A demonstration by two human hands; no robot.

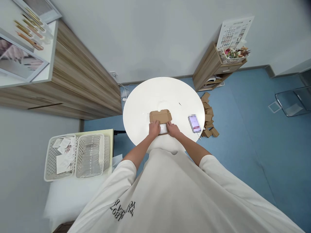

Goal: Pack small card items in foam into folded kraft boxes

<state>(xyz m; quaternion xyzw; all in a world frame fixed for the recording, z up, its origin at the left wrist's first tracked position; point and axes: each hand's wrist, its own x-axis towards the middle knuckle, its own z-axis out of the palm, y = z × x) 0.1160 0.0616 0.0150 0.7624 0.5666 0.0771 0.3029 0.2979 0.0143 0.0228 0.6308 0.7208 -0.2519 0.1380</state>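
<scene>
A small brown cardboard box (160, 117) lies on the white round table (145, 94), its lid flap raised on the far side. Something white (163, 129) shows inside the box; its kind cannot be made out. My left hand (154, 128) grips the left side of the box, fingers bent over its edge near the lid's fold. On the opposite side, my right hand (173, 129) holds the right wall with fingers closed around it. Both hands partly cover the box's sides.
A phone (194, 123) with a lit, blurred screen lies on the table's right. Folded brown boxes (208, 118) are piled on the floor beyond it. To the left stand white plastic baskets (77, 155) with papers and clear packaging. Wooden cabinets (89, 68) line the wall.
</scene>
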